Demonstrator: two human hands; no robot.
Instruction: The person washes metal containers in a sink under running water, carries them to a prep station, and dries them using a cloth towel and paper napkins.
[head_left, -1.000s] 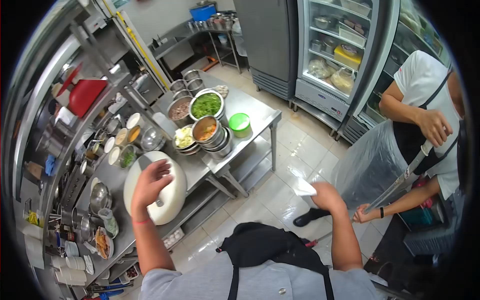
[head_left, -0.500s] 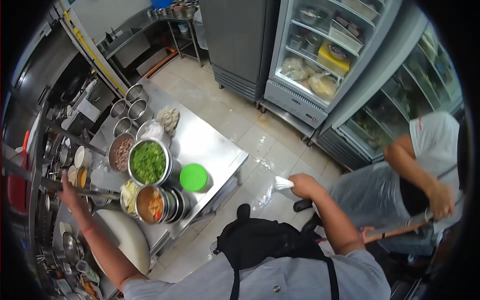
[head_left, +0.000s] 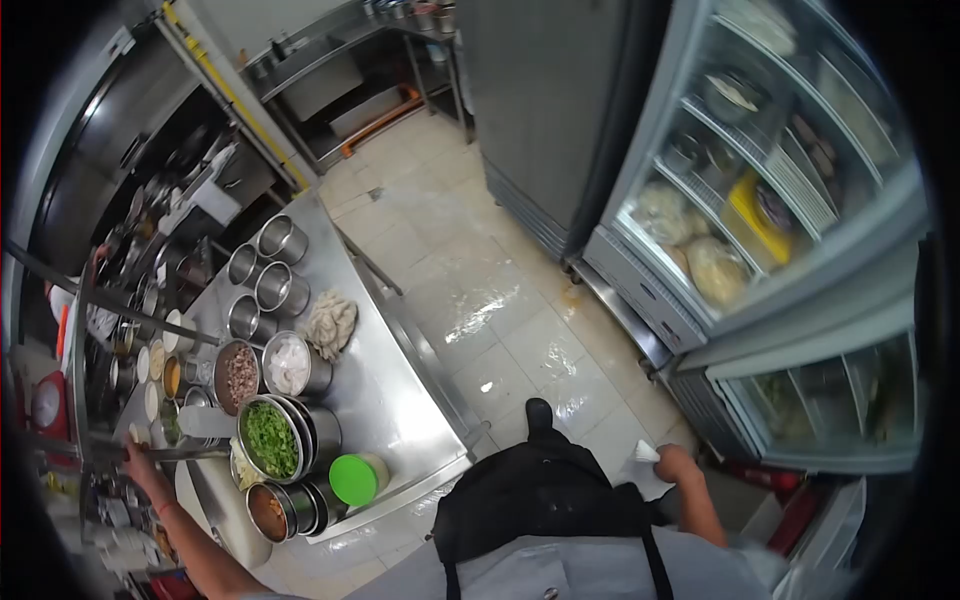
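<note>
A glass-door fridge (head_left: 640, 285) stood beyond the right hand (head_left: 680, 468), and that hand was closed on a white folded piece (head_left: 647, 453).
The steel table (head_left: 385, 415) spread ahead and to the right of the left hand (head_left: 145, 472); a metal bar (head_left: 185, 453) ran right beside that hand, and from where I stood I couldn't tell how far open it was or whether it held anything. The thick white board (head_left: 250, 545) lay near the left forearm. Further to the right of that hand sat a pot of chopped greens (head_left: 269, 440), then a green-lidded tub (head_left: 354, 480), between the two hands but nearer the left. Smallest was the white piece, cloth or paper, poking out of the right hand's curled fingers toward the table side.
</note>
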